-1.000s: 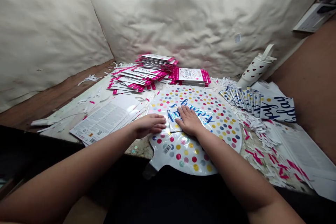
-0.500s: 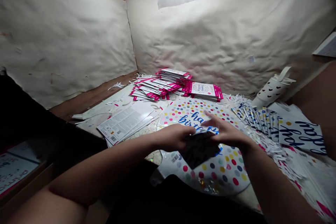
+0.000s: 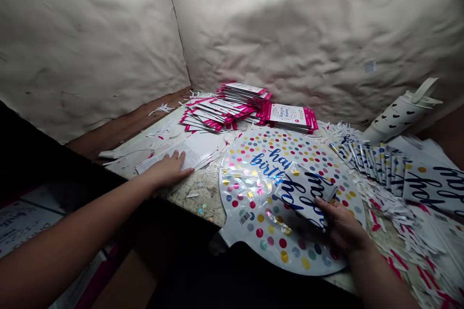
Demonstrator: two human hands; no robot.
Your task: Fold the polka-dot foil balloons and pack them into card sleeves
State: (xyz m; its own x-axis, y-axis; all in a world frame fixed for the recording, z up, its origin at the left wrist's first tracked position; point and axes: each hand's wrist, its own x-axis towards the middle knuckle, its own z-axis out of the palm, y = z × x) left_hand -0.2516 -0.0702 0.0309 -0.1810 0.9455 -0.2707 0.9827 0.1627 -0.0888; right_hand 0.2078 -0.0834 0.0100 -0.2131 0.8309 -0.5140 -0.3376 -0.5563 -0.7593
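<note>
My left hand [image 3: 168, 169] lies over a small stack of printed white cards [image 3: 203, 147] on the left of the table, thumb spread away from the fingers. In my right hand [image 3: 344, 227] is a folded foil balloon [image 3: 302, 195], white with dark blue lettering, pinched at its right side between thumb and fingers. Beneath it a flat, round foil balloon [image 3: 250, 178] with coloured dots and blue "happy birthday" script is spread out. Its tail points toward the front edge of the table.
Piles of pink-edged packets [image 3: 232, 108] stand at the back. To the right, a row of folded foil balloons [image 3: 377, 161] leans near a white tumbler with hearts [image 3: 402, 113]. Paper shreds [image 3: 406, 231] litter the right side. Boxed white-and-pink packets [image 3: 25, 222] sit low at the left.
My left hand has let go of the folded balloon and moved left onto the cards. The right hand has kept the balloon, now turned printed side up. The view has tipped downward.
</note>
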